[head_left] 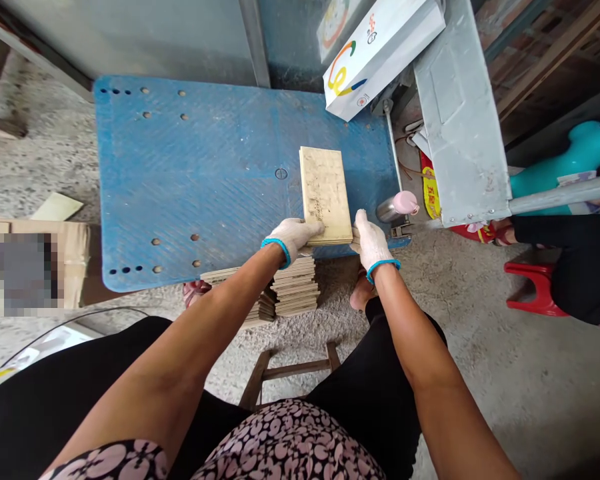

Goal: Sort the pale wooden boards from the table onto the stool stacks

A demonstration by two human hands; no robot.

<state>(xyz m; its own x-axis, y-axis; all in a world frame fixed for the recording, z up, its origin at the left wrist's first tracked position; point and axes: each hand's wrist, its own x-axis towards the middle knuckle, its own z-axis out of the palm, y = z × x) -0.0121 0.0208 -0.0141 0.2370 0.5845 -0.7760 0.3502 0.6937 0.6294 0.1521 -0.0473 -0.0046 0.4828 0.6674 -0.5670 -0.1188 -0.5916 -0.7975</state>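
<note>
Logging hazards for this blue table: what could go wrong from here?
The board stack might shed a board if the gloved left hand loosens.
The gloved right hand, near the pink-lidded bottle, could knock it over.
The board piles by the blue table, near the feet, could get kicked and topple.

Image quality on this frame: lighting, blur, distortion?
Head view: soft light, no hard-edged shadows on the blue table; head view: brick wall at upper right is dim; head view: pale board stack reads reasonably sharp; head view: wide-angle stretch toward the edges; head view: pixelated patch over the cardboard box.
</note>
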